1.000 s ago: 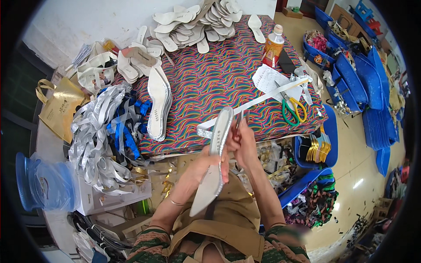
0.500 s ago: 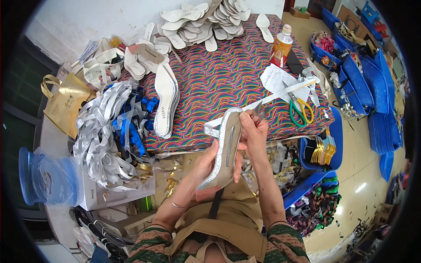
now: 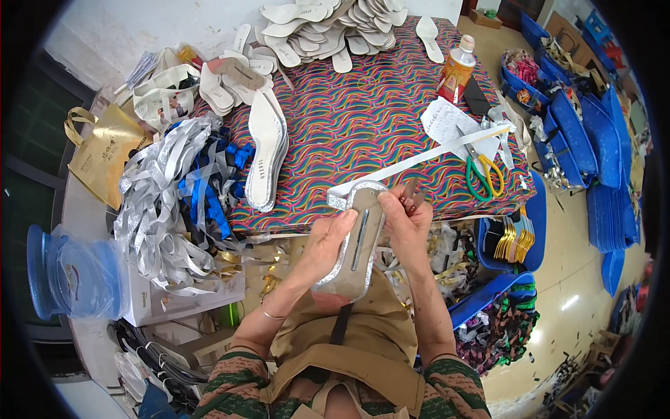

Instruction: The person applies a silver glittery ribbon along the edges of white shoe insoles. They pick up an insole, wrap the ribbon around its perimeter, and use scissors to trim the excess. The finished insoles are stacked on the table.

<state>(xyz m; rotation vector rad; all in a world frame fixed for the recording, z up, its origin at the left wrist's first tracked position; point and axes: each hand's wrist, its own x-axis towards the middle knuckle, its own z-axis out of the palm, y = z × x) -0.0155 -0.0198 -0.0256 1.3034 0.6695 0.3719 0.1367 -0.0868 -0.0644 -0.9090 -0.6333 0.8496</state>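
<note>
A shoe insole (image 3: 360, 244) is held up between both hands near the table's front edge, its brown underside with a long metal shank toward me. Silver glitter strip trims its edge, and a loose length of strip (image 3: 426, 158) runs off to the right over the table. My left hand (image 3: 322, 244) grips the left edge, thumb on the underside. My right hand (image 3: 408, 230) pinches the upper right edge. A small dark-red tool (image 3: 413, 196), its kind unclear, also sticks out of that hand. Scissors (image 3: 480, 174) with green and yellow handles lie on the table.
Stacked insoles (image 3: 264, 157) stand left on the patterned tablecloth (image 3: 349, 119), with a big heap of insoles (image 3: 335, 31) behind. Silver and blue strips (image 3: 167, 202) pile up at left. A bottle (image 3: 457, 68) stands far right. Blue bins (image 3: 513, 237) sit on the floor at right.
The insole has turned so its underside faces me more squarely. My left thumb has come onto the underside, and my right hand has shifted slightly right and down.
</note>
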